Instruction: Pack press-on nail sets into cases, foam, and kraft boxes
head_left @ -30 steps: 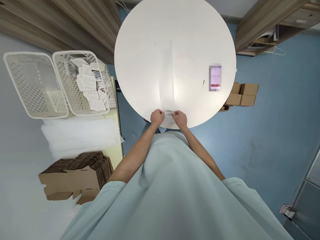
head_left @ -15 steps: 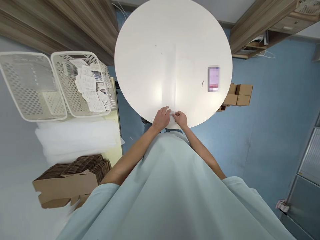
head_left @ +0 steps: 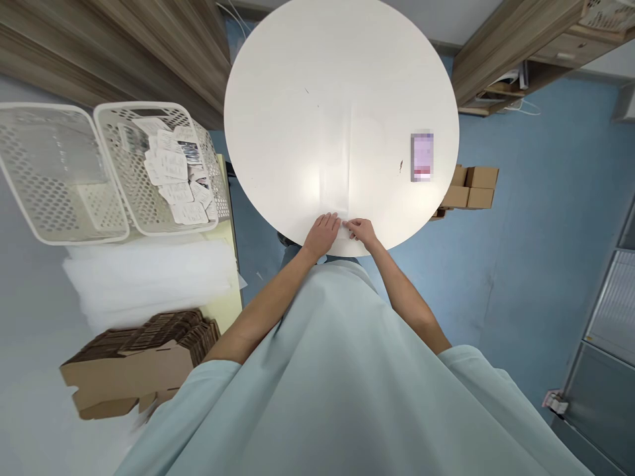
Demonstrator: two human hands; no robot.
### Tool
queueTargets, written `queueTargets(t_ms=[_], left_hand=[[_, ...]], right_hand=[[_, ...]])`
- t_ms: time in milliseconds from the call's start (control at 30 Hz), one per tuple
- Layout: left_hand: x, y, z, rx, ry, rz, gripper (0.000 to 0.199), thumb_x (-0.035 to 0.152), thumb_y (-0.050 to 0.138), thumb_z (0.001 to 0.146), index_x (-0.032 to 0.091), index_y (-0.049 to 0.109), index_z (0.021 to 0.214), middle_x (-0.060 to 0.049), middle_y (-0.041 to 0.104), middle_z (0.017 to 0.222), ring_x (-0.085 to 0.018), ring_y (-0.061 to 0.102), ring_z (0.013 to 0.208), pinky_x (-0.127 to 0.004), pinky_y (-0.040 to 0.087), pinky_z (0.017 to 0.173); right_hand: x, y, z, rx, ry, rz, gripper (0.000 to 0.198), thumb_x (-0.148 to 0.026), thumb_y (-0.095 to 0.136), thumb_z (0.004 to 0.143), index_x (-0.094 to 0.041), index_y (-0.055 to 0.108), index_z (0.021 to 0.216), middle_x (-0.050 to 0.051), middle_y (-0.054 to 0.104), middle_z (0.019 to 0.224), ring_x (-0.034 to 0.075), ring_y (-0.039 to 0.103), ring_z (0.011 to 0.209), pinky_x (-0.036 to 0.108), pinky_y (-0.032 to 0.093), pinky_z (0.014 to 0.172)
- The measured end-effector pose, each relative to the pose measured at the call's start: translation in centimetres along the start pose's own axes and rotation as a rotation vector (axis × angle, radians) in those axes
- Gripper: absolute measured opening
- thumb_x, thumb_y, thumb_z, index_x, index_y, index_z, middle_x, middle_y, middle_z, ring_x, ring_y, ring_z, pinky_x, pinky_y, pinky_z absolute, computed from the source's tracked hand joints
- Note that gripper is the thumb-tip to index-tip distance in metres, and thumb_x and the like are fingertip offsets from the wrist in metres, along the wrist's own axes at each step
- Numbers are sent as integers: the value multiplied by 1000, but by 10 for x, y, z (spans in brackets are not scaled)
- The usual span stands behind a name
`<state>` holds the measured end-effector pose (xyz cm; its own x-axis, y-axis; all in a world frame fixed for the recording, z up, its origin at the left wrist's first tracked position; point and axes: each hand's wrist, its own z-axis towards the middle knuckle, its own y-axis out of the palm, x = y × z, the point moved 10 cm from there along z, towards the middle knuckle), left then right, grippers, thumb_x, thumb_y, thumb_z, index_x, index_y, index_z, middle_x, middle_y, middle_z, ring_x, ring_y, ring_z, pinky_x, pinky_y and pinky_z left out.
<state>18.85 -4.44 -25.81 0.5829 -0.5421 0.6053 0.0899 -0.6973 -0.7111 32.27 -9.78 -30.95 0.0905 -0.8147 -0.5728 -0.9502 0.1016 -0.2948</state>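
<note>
A thin, translucent white sheet (head_left: 335,165) lies lengthwise on the round white table (head_left: 278,99), running from the near edge toward the middle. On the near end of this sheet my left hand (head_left: 322,235) rests palm down, its fingers stretched out. Just to the right, my right hand (head_left: 362,231) has thumb and fingers pinched together at the sheet's near right edge. The pinched bit is small and partly covered by the fingertips. Both hands are close to each other at the table's front edge.
At right on the table lies a phone-sized, pixelated object (head_left: 422,157). White baskets (head_left: 112,172), one with labelled packets (head_left: 171,165), stand at left. Below them are white foam sheets (head_left: 153,274) and flattened cardboard boxes (head_left: 133,370). Small cartons (head_left: 481,178) sit beyond the table's right.
My left hand has flattened, its fingers now straighter on the sheet. My right hand stays pinched and has shifted very slightly right. The view has moved a little.
</note>
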Motion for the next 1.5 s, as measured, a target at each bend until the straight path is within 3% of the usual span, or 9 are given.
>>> queueTargets(t_ms=[167,267,367,600,800,1233,1300,1400,1500], left_hand=[[-4,-5,7,17,-22,-10,73,9,54,86,12,51,159,-22,48,167,-38,43,157,-61,30,130],[-8,-8,8,19,-47,-20,73,8,56,84,13,53,157,-22,49,166,-37,45,155,-59,34,128],[-12,-11,7,14,-69,-36,69,8,57,84,11,56,152,-22,51,163,-36,47,153,-55,37,128],[-35,-28,1,37,-216,-226,57,19,63,89,20,62,146,-12,61,152,-32,65,132,-46,55,112],[-61,-42,-1,151,-447,-400,44,33,72,91,19,68,133,-10,73,136,-30,69,124,-41,56,109],[-101,-40,17,255,-816,-513,18,31,72,97,21,68,111,-8,79,114,-24,72,109,-34,55,96],[-100,-40,18,262,-827,-485,25,30,72,98,21,65,120,-9,76,118,-24,72,109,-35,55,97],[-95,-50,18,321,-775,-316,40,28,72,99,19,58,135,-15,66,135,-27,70,116,-41,55,102],[-71,-58,37,294,-493,-84,40,17,58,103,17,56,144,-21,57,152,-33,60,138,-49,49,116]], right_hand=[[-29,-15,-11,60,-190,-303,27,-34,56,105,-18,74,117,10,80,113,22,77,86,36,63,82],[-59,-9,-29,78,-497,-588,50,-11,53,95,-21,63,143,12,64,152,29,66,128,45,56,107],[-68,8,-39,-49,-657,-711,63,1,48,85,-19,63,143,12,59,158,30,54,141,48,49,116],[-65,-1,-15,-111,-563,-512,44,-14,62,89,-22,66,132,10,69,140,30,65,123,44,56,102],[-73,-10,5,-82,-484,-332,25,-35,65,98,-23,71,119,8,75,122,23,70,102,36,57,93],[-68,-13,39,96,-149,-492,23,-40,71,101,-23,69,117,5,78,106,24,72,98,36,55,83],[-76,-12,37,136,-192,-536,26,-38,70,101,-23,67,122,8,77,113,26,71,101,39,56,84],[-104,-4,25,189,-448,-658,27,-23,62,103,-19,66,129,17,69,136,31,64,123,45,56,97],[-120,16,16,113,-686,-790,35,-8,49,104,-16,67,133,19,61,152,32,55,141,49,50,113]])
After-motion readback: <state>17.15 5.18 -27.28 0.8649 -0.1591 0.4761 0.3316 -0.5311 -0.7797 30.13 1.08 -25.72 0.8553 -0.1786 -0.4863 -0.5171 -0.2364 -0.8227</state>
